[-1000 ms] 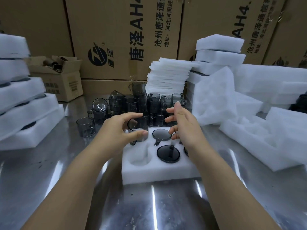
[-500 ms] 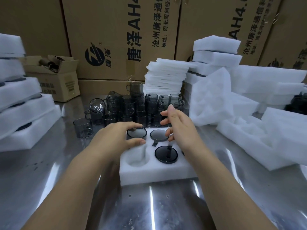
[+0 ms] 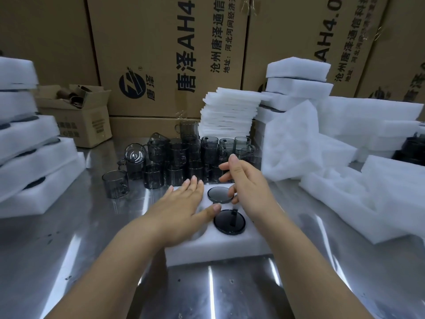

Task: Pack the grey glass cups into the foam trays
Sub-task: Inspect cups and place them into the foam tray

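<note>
Sunk in the foam tray (image 3: pixel 218 247), two grey cups (image 3: pixel 229 221), axes vertical, dark round faces up. Left hand (image 3: pixel 181 206) flat, fingers straight; right hand (image 3: pixel 248 183) relaxed, empty.

The middle carton (image 3: pixel 161 42) at 12 o'clock reads "唐泽AH4", "沧州唐泽通信" and "地址:河北河间经济", beside a round logo (image 3: pixel 132 85) marked "唐泽". The right carton (image 3: pixel 299 24) at 1 o'clock shows "AH4.0" and "沧州唐泽通信科". Print on the small box (image 3: pixel 92 125) at 10 o'clock is too blurred to read.

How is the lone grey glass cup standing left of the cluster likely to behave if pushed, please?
The lone cup would probably slide easily, since the steel table looks polished. Being see-through glass, it is likely fragile. Its squat shape suggests little tipping.
</note>
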